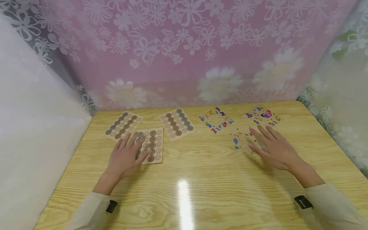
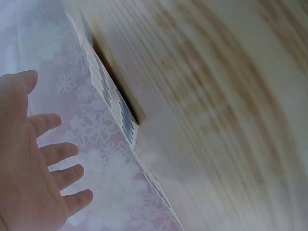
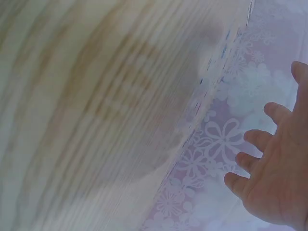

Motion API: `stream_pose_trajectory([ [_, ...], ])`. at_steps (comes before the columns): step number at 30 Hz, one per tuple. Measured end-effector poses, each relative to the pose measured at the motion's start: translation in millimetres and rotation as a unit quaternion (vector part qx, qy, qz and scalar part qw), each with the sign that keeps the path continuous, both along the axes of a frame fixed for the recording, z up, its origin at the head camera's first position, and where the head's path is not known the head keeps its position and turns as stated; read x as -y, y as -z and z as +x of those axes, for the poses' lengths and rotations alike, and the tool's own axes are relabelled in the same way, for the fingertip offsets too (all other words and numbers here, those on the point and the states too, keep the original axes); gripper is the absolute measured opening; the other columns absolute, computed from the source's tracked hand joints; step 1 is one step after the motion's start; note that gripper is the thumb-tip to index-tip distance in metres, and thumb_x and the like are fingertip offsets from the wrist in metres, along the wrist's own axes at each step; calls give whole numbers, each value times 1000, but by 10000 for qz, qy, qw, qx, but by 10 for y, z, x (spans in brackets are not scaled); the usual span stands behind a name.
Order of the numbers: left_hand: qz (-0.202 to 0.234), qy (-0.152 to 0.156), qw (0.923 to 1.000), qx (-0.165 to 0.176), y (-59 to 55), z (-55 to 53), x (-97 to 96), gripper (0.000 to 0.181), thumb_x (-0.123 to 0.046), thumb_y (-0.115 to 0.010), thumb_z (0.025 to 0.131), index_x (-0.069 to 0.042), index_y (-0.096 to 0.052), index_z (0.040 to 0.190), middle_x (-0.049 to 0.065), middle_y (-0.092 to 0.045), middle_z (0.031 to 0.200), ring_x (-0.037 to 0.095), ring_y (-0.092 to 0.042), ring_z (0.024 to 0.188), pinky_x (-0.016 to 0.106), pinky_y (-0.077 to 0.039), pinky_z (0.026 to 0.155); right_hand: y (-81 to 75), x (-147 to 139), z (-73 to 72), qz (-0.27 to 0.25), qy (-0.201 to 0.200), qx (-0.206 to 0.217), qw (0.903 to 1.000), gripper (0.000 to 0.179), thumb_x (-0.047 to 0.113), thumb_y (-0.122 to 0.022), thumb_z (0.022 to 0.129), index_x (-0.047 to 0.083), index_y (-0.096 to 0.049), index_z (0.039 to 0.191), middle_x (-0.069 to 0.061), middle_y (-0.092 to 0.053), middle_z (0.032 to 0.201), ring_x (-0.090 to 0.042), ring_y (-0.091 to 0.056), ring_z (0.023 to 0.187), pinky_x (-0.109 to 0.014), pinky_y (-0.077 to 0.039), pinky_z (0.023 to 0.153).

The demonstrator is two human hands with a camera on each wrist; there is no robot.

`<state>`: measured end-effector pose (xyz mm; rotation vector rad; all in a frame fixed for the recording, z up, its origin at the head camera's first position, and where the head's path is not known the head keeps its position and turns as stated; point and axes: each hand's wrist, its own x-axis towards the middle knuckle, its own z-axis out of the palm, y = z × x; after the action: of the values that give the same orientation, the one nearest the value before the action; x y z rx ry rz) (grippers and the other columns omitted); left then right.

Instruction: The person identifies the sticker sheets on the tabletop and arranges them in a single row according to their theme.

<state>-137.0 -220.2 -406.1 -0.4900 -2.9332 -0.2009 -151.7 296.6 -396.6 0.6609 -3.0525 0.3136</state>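
A: Clock laid over the tabletop (image 1: 207,166), twelve at its far edge. How do the hands stand?

B: Well apart, fingers spread, nothing gripped. Left hand (image 1: 125,158) at nine, fingertips over the near sheet (image 1: 153,143); right hand (image 1: 274,150) just short of three, beside and partly over the near bits (image 1: 235,141). Both look held above; contact, cannot tell

A: Notes on working from here?

B: My judgement: come down slowly and flat. Paper looks thin, so one fingertip on a bare margin should pin it while thumb and finger take a corner. Bits look light; a sweep could scatter them. Cannot tell if they lie loose or on clear film. If film, lift by its edge; if loose, pinch singly. Mind the sleeves (image 1: 92,207) too, they could drag

A: Look of the sheets?

B: Three, tan, ranks of round marks, dark columns alternating with pale. Near sheet between nine and ten, squarest to the tabletop; left sheet (image 1: 123,125) at ten and middle sheet (image 1: 177,124) at eleven, both askew

A: And the bits?

B: Tiny, bright, butterfly-like. Near bits between two and three, sparse, blue showing best; ring bits (image 1: 224,124) at one, set round a bare middle; far bits (image 1: 265,114) at two, densest, magenta and purple at the heart
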Motion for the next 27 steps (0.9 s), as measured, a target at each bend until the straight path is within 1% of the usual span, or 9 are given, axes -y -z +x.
stream_pose_trajectory([
  [2, 87, -24, 10000, -42, -10, 4, 29, 64, -55, -43, 96, -14, -42, 146, 17, -33, 150, 40, -23, 138, 56, -19, 108, -6, 36, -18, -105, 1, 2, 9999, 67, 47, -42, 100, 14, -18, 154, -23, -16, 154, -37, -1, 143, -49, -1, 113],
  [4, 151, -70, 9998, -54, -20, 4, 53, 62, -52, -45, 97, -14, -42, 146, 17, -33, 149, 39, -25, 137, 56, -20, 108, -19, 72, -35, -242, 26, 34, 9997, 67, 47, -42, 100, 15, -19, 154, -22, -15, 155, -38, -4, 143, -50, -4, 113],
  [9, 386, -138, 9992, 19, -56, 5, 107, 60, -48, -45, 98, -14, -39, 147, 19, -35, 148, 41, -29, 135, 58, -25, 105, -52, 175, -60, -660, 134, 143, 9976, 65, 46, -43, 100, 18, -19, 154, -17, -14, 156, -42, -10, 141, -62, -14, 106],
  [12, 631, -150, 9979, 27, -82, 7, 149, 59, -44, -46, 99, -10, -39, 146, 22, -37, 145, 42, -31, 132, 60, -28, 103, -58, 253, -78, -919, 151, 152, 9955, 64, 44, -45, 100, 20, -21, 154, -16, -17, 156, -44, -15, 139, -66, -18, 102],
  [14, 842, -161, 9963, 30, -90, -13, 167, 58, -41, -48, 99, -6, -40, 145, 23, -38, 144, 43, -33, 131, 60, -29, 102, -59, 301, -95, -1110, 183, 195, 9935, 62, 43, -45, 100, 21, -22, 154, -15, -17, 156, -44, -17, 138, -68, -19, 100],
  [18, 1211, -244, 9922, 148, -95, -64, 206, 59, -39, -48, 99, -3, -39, 145, 24, -39, 143, 44, -34, 130, 58, -28, 104, -67, 424, -143, -1577, 246, 416, 9863, 60, 44, -43, 101, 23, -22, 154, -13, -19, 156, -43, -18, 139, -68, -20, 99],
  [21, 1453, -332, 9884, 290, -90, -102, 239, 60, -41, -48, 99, -2, -38, 145, 23, -39, 143, 43, -35, 130, 57, -29, 103, -81, 527, -177, -1924, 211, 589, 9793, 60, 44, -41, 102, 22, -21, 154, -13, -20, 156, -42, -20, 138, -68, -20, 100],
  [27, 1960, -560, 9767, 664, -83, -170, 313, 59, -36, -49, 99, -3, -36, 146, 23, -37, 145, 43, -35, 130, 58, -29, 103, -54, 740, -248, -2550, 134, 988, 9618, 60, 46, -38, 102, 24, -19, 154, -13, -21, 155, -42, -22, 138, -66, -24, 100],
])
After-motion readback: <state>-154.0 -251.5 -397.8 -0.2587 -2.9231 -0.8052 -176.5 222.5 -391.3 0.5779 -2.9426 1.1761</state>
